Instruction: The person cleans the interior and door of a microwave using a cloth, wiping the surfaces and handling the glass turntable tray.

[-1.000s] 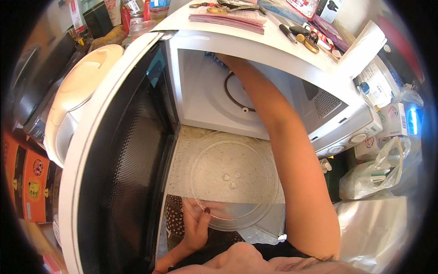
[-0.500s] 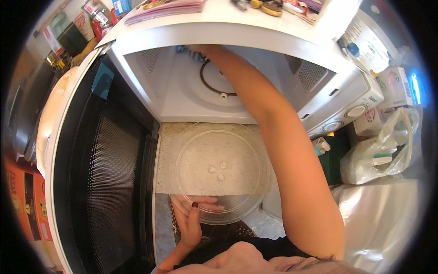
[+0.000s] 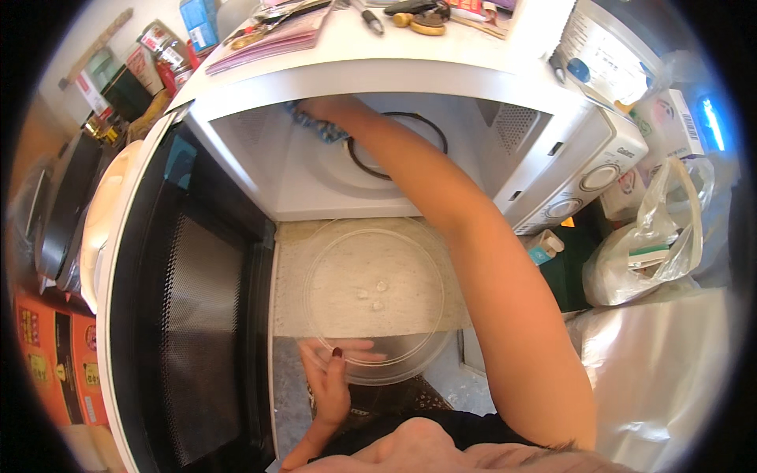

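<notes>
A white microwave oven (image 3: pixel 331 203) stands with its door wide to the left. Deep inside, at the left of the cavity, my right hand (image 3: pixel 330 106) is closed on a blue patterned cloth (image 3: pixel 322 128) that touches the inner wall; the fingers are partly hidden by the top edge. Below my right forearm a dark roller ring (image 3: pixel 364 167) rests on the cavity floor. In front of the oven, my left hand (image 3: pixel 331 388) grips the near left rim of a clear glass turntable plate (image 3: pixel 374 268), thumb on top and fingers seen through the glass underneath.
The black oven door (image 3: pixel 201 331) borders the left side. Papers (image 3: pixel 276 38), a pen (image 3: pixel 367 16) and keys lie on the oven top. At right are a plastic bag (image 3: pixel 643 244), a white tub (image 3: pixel 611 51) and a small bottle (image 3: pixel 546 247).
My right hand has shifted left inside the cavity with the cloth. More of the roller ring shows now. The view has tilted slightly, while my left hand keeps the plate in place.
</notes>
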A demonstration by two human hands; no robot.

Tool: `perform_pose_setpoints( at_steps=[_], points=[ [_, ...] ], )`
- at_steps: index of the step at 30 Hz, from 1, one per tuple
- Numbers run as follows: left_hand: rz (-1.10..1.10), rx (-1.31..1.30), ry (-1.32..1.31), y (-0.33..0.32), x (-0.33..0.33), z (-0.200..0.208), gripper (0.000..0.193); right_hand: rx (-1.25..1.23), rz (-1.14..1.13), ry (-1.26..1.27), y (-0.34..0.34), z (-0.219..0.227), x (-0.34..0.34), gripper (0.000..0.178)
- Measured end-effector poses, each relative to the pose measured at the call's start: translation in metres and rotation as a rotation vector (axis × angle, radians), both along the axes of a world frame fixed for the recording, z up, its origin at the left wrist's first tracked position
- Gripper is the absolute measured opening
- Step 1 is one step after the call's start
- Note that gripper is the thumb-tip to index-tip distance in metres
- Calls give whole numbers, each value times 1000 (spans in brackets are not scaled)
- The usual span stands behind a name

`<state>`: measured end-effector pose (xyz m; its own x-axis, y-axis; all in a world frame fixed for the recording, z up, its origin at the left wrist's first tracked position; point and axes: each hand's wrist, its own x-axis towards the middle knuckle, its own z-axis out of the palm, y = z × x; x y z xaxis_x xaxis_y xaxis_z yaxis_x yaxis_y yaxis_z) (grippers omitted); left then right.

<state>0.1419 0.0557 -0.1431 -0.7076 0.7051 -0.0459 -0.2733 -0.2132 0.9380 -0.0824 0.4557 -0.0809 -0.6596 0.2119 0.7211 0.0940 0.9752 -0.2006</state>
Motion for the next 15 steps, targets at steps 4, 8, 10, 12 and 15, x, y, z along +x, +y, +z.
perform_pose_setpoints(
  at_steps=[4, 8, 10, 12, 15],
  points=[
    [20, -15, -11, 2, 1, 3, 26, 232, -156, 489, 42, -18, -32, 37],
    [-10, 19, 21, 1, -2, -3, 25, 53, -235, 210, 44, -3, -44, 37],
    [0, 39, -30, 1, 0, -4, 24, 29, -236, 142, 43, 6, -44, 37],
    [-41, 62, -34, 0, 0, -6, 24, 21, -228, 110, 38, 9, -44, 37],
    [-119, 75, 0, -4, -6, -7, 25, 11, -223, 75, 35, 16, -39, 37]
  ],
)
